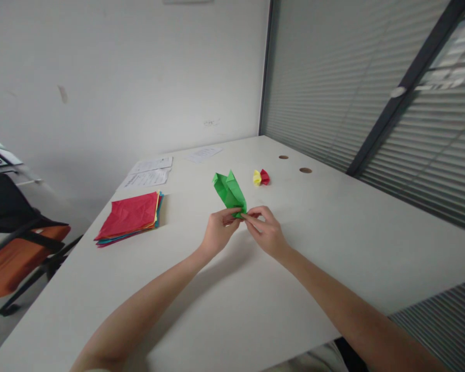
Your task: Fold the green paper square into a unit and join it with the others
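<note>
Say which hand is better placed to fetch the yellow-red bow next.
Right hand, probably: nearer the bow, which lies beyond it; the left hand sits farther left. Both pinch the green paper.

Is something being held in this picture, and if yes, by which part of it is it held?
Yes: a folded piece of green paper. The left hand and right hand both pinch its gathered lower end.

Over the flat white table [341, 232], the bare left hand [219, 229] and bare right hand [268, 232] pinch the narrow end of a folded green paper piece [231, 192] — its wider end points toward the far edge. A small yellow-and-red pleated paper piece [264, 177] lies toward the far right corner; a red-topped stack of coloured paper sheets [129, 217] lies by the left edge.
</note>
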A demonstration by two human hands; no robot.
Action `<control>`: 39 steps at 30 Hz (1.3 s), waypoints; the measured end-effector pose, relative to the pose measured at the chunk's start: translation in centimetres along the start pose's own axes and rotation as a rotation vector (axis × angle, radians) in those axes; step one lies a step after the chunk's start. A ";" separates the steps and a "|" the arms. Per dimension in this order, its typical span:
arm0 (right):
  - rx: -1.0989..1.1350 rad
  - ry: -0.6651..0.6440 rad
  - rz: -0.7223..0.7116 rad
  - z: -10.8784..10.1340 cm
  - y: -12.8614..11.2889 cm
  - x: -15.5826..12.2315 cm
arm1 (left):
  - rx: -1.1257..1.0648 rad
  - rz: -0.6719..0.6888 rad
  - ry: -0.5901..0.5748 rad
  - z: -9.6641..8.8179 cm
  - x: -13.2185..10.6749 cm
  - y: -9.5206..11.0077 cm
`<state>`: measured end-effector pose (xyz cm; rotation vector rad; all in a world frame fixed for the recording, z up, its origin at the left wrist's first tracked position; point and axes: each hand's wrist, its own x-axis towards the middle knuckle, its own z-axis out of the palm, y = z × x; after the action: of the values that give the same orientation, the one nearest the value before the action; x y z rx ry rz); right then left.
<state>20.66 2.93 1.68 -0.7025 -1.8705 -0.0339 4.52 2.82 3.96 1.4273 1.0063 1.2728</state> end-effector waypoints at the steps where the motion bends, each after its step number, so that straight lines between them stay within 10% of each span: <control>1: 0.013 -0.008 0.001 0.0 0.0 0.0 | 0.014 0.006 -0.005 0.0 0.0 0.0; 27: -0.098 -0.074 -0.008 0.2 0.0 -0.3 | -0.114 -0.191 0.029 -0.3 0.2 1.1; 39: -0.086 -0.131 -0.015 -0.2 0.0 -0.2 | 0.061 -0.024 -0.026 -1.2 1.2 0.0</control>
<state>20.86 2.83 1.60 -0.7656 -2.0095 -0.0792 3.43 4.14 4.26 1.4706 1.0493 1.2124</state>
